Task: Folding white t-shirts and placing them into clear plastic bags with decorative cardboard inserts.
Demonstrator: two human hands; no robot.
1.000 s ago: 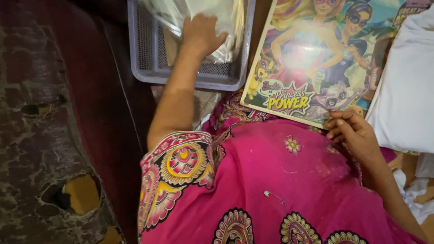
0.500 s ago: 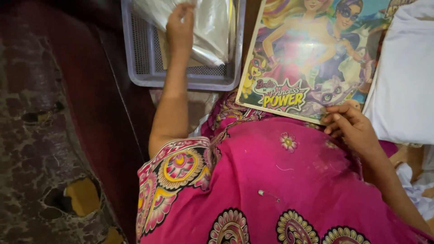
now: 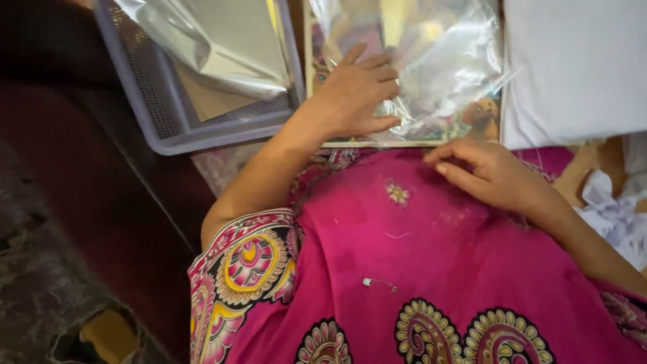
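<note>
Dark maroon upholstery (image 3: 101, 175) fills the left side, worn and cracked at the lower corner, and runs up to the near rim of a pale lavender mesh tray (image 3: 168, 128) holding clear plastic sheets (image 3: 222, 47). Just right of the tray lies a colourful picture board (image 3: 465, 121), its near edge meeting the pink patterned cloth (image 3: 404, 269) over the person's lap. A clear plastic bag (image 3: 438, 61) is spread over the board, reaching close to its right edge. The left hand (image 3: 354, 91) lies flat and open on the bag, fingers spread, pressing it down near the board's left side. The right hand (image 3: 482, 172) rests on the lap at the board's near edge, fingers loosely curled, gripping nothing that shows. White fabric (image 3: 573, 67) crowds the board's right edge, with crumpled white scraps (image 3: 617, 216) below it
</note>
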